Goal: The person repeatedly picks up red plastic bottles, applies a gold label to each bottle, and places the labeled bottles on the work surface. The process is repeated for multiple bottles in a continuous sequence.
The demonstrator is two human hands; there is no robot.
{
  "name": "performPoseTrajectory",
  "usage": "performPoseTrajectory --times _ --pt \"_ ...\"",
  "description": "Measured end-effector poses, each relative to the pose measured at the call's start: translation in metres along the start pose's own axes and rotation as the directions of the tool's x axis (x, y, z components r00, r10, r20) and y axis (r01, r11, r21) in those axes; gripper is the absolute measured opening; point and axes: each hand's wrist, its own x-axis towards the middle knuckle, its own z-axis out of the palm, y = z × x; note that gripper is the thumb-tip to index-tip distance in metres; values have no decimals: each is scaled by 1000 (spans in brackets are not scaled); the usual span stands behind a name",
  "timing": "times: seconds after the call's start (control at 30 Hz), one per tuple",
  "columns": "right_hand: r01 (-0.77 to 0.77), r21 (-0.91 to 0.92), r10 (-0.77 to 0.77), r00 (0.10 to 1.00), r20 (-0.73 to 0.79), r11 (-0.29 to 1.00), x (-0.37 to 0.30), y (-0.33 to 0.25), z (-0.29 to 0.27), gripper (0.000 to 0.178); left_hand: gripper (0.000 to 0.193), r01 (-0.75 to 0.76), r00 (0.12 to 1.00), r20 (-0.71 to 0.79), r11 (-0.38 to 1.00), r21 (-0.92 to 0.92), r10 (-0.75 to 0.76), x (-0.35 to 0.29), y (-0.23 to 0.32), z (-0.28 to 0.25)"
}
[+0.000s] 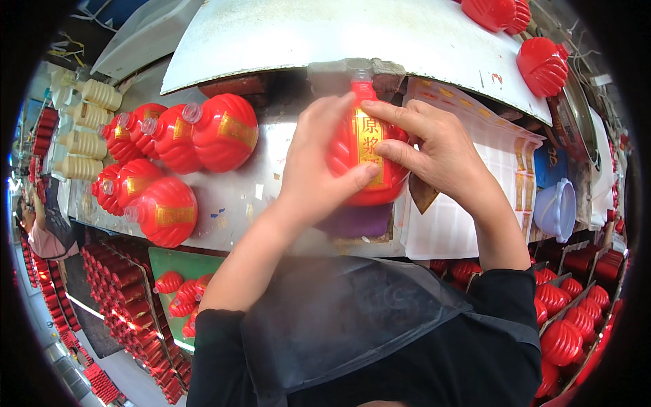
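Lying in front of me, its neck pointing away, is a red plastic bottle with a clear mouth. A gold-and-red label runs down its face. My left hand wraps the bottle's left side with its thumb on the label; its upper fingers are smeared by motion. My right hand touches the label's right edge with outstretched index finger and thumb held apart, the other fingers bent. Under the bottle is a purple pad. Beyond the bottle's mouth sits a grey block.
Several labelled red bottles stand at left, near cream bottles. A sheet of labels lies right, beside a lavender bucket. A white board spans the back. Crates of red bottles flank me; another person is far left.
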Motion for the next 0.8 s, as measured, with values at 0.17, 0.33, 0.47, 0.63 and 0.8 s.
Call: performPoseTrajectory --times 0.17,0.33,0.47,0.63,0.8 --pt "-12 -19 13 1000 23 1000 -7 12 2 55 77 -16 999 39 999 31 15 -1 -2 0" --pt "-7 86 4 999 39 996 4 10 0 52 75 -21 999 33 999 34 20 -2 -3 0" --pt "-434 561 504 863 36 704 32 3 -24 30 74 -22 1000 23 999 25 22 -1 -4 0" --pt "-25 430 15 1000 28 903 26 -6 -21 26 78 -48 999 16 997 62 47 -1 -6 2" --pt "352 -306 -432 866 -251 885 20 -3 -6 27 78 -16 999 -50 999 36 17 -7 -7 6"
